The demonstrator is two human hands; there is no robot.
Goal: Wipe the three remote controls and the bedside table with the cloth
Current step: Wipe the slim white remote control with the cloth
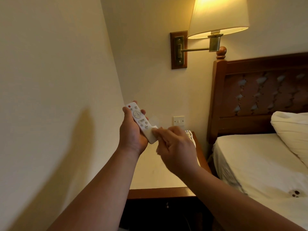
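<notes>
Head view: the left hand (133,132) is wrapped round a slim white remote control (139,120), fingers curled along its edges, buttons up, its top end angled up to the left. The right hand (176,147), slightly blurred, pinches a small white cloth (152,136) against the remote's lower end. Both are held above the pale-topped wooden bedside table (158,174), where a second white remote (189,133) lies partly hidden behind the right hand.

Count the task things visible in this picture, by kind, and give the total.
Remote controls: 2, the held remote in the left hand and the table remote, partly hidden behind the right hand.
Cloth: 1.
Bedside table: 1.
Total: 4; no third remote shows.
</notes>
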